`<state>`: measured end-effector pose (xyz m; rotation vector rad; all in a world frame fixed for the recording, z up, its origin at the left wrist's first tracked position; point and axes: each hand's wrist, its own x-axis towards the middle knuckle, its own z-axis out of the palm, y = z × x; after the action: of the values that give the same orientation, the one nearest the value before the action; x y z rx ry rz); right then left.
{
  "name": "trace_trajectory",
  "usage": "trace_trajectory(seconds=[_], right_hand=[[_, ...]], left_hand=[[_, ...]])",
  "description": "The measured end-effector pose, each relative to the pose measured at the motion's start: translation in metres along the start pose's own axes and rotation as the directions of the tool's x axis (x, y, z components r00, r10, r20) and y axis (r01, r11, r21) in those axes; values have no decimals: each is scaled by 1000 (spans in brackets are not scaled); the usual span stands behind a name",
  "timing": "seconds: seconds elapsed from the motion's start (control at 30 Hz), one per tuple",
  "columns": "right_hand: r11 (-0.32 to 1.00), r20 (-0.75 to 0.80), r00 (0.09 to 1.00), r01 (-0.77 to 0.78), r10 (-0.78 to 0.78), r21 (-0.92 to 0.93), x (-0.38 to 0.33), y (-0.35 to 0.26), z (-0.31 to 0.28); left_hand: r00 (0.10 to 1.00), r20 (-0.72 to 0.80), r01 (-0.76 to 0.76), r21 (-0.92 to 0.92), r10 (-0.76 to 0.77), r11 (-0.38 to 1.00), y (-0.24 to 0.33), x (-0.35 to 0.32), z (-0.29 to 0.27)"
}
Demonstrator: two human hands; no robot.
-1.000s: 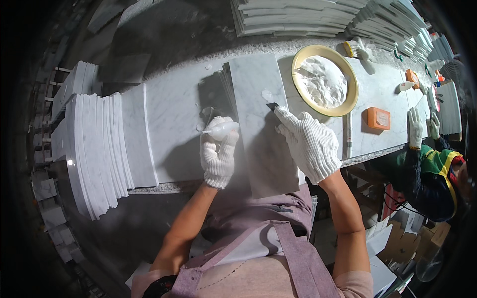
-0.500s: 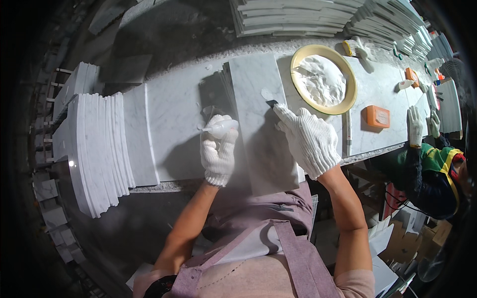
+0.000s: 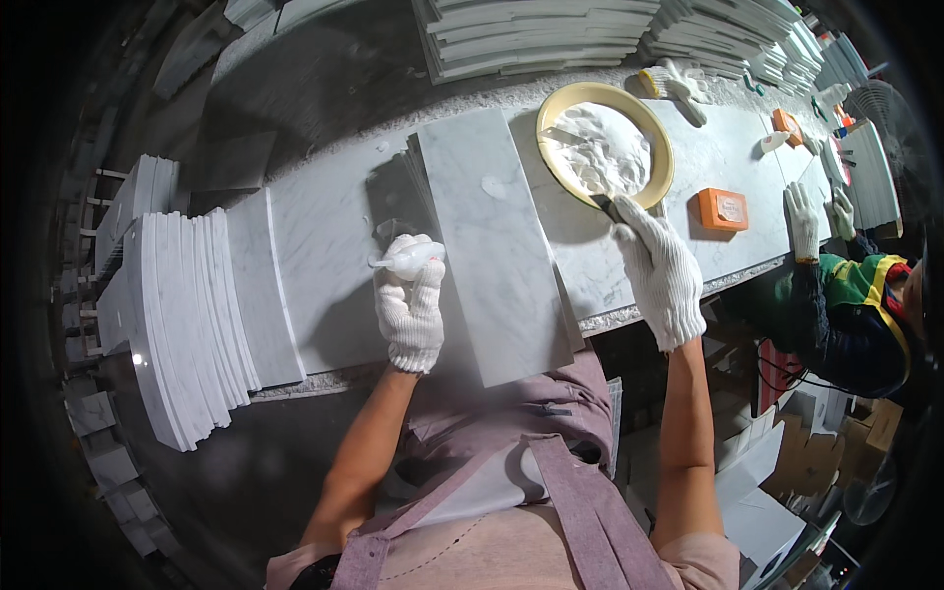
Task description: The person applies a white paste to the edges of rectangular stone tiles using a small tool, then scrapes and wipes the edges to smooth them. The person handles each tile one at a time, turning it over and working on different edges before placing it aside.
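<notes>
My left hand [image 3: 409,320], in a white knit glove, is closed around a small translucent squeeze bottle [image 3: 411,258] with a thin nozzle pointing left. Just right of it lies a long grey-white marble slab [image 3: 492,256], its near end jutting past the table edge, with a small wet-looking spot [image 3: 494,187] near the far end. My gloved right hand [image 3: 664,280] grips a small dark scraper blade [image 3: 603,203] at the near rim of a cream-yellow bowl [image 3: 666,147]. White powder or paste [image 3: 612,152] fills the bowl; its exact kind I cannot tell.
An orange box [image 3: 723,209] sits right of the bowl. Loose gloves [image 3: 678,87] lie beyond it. Marble slabs are stacked at left [image 3: 187,315] and at the back [image 3: 536,34]. A co-worker's gloved hands [image 3: 803,221] rest at the table's right end.
My right hand has moved right with the scraper, from the slab's surface to the bowl's rim. My left hand still holds the bottle. The whole view has shifted slightly.
</notes>
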<state>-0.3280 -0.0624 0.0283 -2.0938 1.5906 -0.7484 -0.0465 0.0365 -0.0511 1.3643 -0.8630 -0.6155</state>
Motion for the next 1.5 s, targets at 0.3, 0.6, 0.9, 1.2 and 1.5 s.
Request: trace_trajectory(seconds=[0.3,0.6,0.9,1.2,1.5], right_hand=[[969,83,995,70,-51,-238,50,0,13],[988,137,990,59,-40,-140,74,9,29],[999,60,998,-32,33,-15,63,0,26],[940,195,980,-37,-32,338,61,-55,46],[971,178,958,237,-227,-40,67,-82,63]], left_hand=[[999,-28,43,42,-42,998,4,0,3],[1000,-17,12,11,-11,1000,1,1,2],[999,-36,-22,7,22,1000,-3,1,2],[1000,12,-15,33,14,999,1,3,-1],[998,-30,52,40,-51,998,4,0,0]])
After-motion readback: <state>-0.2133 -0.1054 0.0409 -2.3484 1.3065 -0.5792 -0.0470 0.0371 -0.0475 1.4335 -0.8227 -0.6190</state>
